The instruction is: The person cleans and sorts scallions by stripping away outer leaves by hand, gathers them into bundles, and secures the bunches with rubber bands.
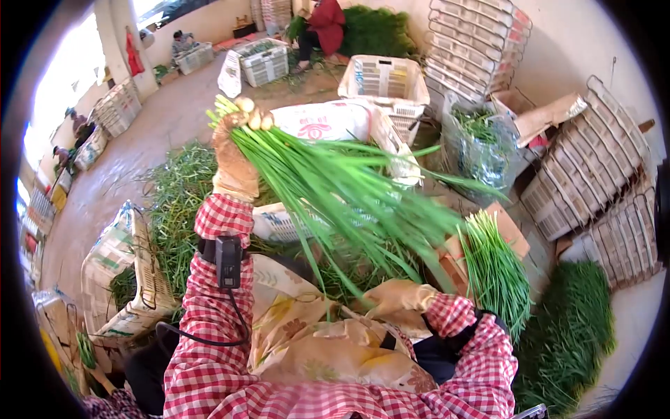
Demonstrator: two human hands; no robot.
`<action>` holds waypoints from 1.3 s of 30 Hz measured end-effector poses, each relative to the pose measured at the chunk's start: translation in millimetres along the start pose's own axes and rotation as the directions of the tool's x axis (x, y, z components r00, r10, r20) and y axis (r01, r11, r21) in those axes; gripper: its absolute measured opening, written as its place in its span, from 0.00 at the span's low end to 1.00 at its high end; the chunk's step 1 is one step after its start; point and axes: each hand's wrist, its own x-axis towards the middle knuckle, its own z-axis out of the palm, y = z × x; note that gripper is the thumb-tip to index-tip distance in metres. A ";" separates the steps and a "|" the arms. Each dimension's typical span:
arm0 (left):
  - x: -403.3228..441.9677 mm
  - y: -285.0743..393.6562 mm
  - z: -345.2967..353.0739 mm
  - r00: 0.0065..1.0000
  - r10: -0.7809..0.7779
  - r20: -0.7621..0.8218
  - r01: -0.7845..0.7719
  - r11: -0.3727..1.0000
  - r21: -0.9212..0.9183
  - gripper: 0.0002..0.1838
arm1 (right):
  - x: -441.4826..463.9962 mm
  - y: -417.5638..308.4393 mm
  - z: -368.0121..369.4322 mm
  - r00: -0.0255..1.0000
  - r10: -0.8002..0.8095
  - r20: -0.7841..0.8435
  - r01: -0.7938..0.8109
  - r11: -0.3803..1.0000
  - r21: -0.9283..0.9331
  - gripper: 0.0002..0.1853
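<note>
My left hand (pixel 236 157), in a stained work glove, is closed around a bunch of long green chives (pixel 335 181). It holds them near their pale stem ends, which point to the upper left. The leaves fan out toward the right, their tips blurred. Over my lap is my right hand (pixel 398 299), also gloved, below the hanging leaves; its fingers point left and are too unclear to show whether they grip anything. A patterned apron (pixel 328 349) covers my lap. On the right, a neat pile of chives (pixel 494 265) lies on a brown cardboard box (pixel 452 262).
Loose leaves (pixel 178 209) cover the floor on my left, beside a white crate (pixel 143 279). A printed white sack (pixel 321 122) lies ahead. Stacked crates (pixel 586 167) and a large heap of greens (pixel 569 342) flank my right. Another person (pixel 326 28) in red sits farther back.
</note>
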 end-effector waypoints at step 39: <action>-135.1 -287.0 -93.5 0.150 -0.759 0.633 -0.808 0.275 0.521 0.06 | -100.3 116.8 -41.6 0.413 0.702 -0.580 -0.486 0.709 0.512 0.20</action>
